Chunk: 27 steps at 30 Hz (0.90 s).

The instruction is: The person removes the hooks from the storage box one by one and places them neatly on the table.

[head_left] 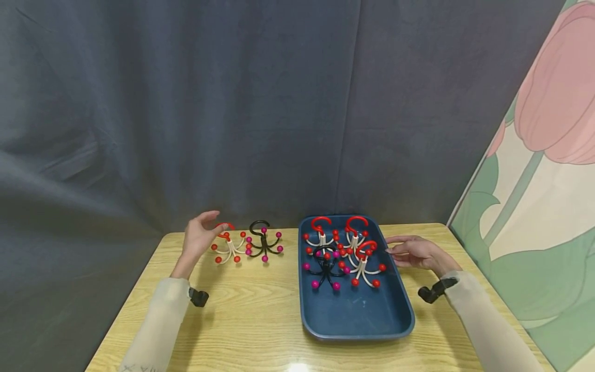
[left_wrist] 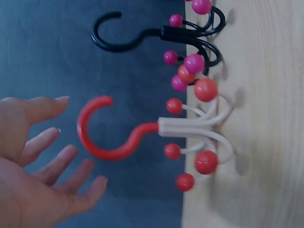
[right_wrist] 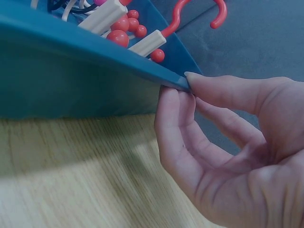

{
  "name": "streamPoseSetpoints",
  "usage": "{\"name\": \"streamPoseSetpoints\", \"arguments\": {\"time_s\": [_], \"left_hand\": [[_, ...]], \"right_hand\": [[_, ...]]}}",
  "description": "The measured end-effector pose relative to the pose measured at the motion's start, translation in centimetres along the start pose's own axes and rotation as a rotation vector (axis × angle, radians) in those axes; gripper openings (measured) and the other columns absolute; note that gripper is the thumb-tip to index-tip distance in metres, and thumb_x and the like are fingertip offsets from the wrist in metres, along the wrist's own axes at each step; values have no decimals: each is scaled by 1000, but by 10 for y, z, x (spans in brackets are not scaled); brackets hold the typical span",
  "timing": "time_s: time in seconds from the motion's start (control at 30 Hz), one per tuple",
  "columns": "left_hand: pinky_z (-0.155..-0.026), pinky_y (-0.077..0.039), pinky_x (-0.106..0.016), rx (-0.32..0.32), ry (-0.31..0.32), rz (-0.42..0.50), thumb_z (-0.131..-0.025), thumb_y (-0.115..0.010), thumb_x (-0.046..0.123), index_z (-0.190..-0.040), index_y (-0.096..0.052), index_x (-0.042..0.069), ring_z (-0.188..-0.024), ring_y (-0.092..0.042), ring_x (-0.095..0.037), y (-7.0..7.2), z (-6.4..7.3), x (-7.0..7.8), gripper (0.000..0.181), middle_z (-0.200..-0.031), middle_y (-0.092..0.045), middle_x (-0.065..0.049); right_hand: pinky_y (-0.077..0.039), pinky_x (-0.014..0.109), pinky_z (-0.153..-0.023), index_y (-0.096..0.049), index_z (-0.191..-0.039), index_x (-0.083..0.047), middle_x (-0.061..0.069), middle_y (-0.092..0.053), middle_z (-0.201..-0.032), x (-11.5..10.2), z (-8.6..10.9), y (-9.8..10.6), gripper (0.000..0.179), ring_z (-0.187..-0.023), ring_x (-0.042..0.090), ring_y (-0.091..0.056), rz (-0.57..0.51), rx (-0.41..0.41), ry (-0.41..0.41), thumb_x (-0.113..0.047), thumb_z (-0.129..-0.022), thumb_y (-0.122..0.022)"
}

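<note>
My left hand (head_left: pixel 197 238) reaches over the table's far left with fingers spread, just beside the red hook of a white multi-arm hanger with red ball tips (left_wrist: pixel 185 127). In the left wrist view a gap shows between the fingertips (left_wrist: pixel 99 184) and that hook. Right beside it stands a black hanger with pink balls (head_left: pixel 264 241), their ball tips overlapping. On the other side, my right hand (head_left: pixel 416 253) pinches the right rim of a blue tray (right_wrist: pixel 118 59) between thumb and fingers. Several such hangers stand in the tray, white ones (head_left: pixel 362 266) and a black one (head_left: pixel 327 266).
The tray stands on a light wooden table (head_left: pixel 241 320), its front part bare. A dark grey curtain (head_left: pixel 260 113) hangs right behind the table's back edge. At the right rises a wall with a tulip print (head_left: pixel 553 222).
</note>
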<state>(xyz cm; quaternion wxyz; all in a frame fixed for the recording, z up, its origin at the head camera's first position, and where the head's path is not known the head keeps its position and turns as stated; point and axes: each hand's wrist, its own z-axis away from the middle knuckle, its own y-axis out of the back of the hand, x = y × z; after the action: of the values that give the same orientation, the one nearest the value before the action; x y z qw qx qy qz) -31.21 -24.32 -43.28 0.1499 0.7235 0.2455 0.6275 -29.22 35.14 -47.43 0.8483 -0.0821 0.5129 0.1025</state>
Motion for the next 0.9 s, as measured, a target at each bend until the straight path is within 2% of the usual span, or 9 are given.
{"name": "streamPoseSetpoints", "arguments": {"time_s": [0.17, 0.43, 0.57, 0.7, 0.8, 0.9], "left_hand": [[-115, -47, -60, 53, -74, -75, -96, -79, 26, -144, -62, 6, -144, -51, -43, -4, 9, 22, 55, -152, -57, -21], [-107, -55, -57, 47, -198, -28, -95, -80, 25, -136, -69, 9, -133, -61, -42, -18, 25, 59, 45, -142, -62, -19], [-106, -57, -54, 5, -232, 11, -94, -81, 27, -133, -71, 10, -128, -65, -39, -26, 28, 73, 44, -139, -66, -18], [-101, -59, -51, -64, -202, 62, -94, -82, 31, -130, -73, 16, -122, -70, -36, -34, 31, 83, 40, -134, -71, -14], [-97, -61, -44, -115, -185, 116, -94, -81, 31, -127, -74, 18, -117, -73, -31, -42, 33, 88, 37, -129, -74, -11], [-93, -61, -30, -166, -194, 187, -95, -81, 29, -126, -75, 16, -114, -73, -28, -50, 34, 93, 35, -127, -75, -10]], "right_hand": [[-66, 30, -82, -60, -142, -4, 1, -76, -95, 0, -1, -1, 40, -84, 14, -72, -4, 0, 3, -2, -102, -64], [-66, 30, -83, -56, -145, -2, 2, -77, -97, -1, 0, -1, 43, -85, 14, -73, -12, -8, 3, -2, -103, -63], [-66, 30, -83, -55, -146, -1, 2, -77, -97, -1, 1, -1, 45, -85, 14, -73, -11, -7, 6, -2, -102, -63], [-66, 30, -82, -55, -146, -1, 2, -77, -97, 0, 2, -1, 45, -84, 14, -73, -10, -4, 5, -2, -102, -63], [-66, 30, -82, -56, -146, -2, 2, -77, -97, 1, 1, -1, 44, -84, 14, -73, -14, 0, 3, -2, -102, -63], [-66, 30, -82, -55, -147, -2, 2, -77, -98, 1, 1, -1, 44, -85, 14, -73, -13, -1, 6, -3, -103, -63]]}}
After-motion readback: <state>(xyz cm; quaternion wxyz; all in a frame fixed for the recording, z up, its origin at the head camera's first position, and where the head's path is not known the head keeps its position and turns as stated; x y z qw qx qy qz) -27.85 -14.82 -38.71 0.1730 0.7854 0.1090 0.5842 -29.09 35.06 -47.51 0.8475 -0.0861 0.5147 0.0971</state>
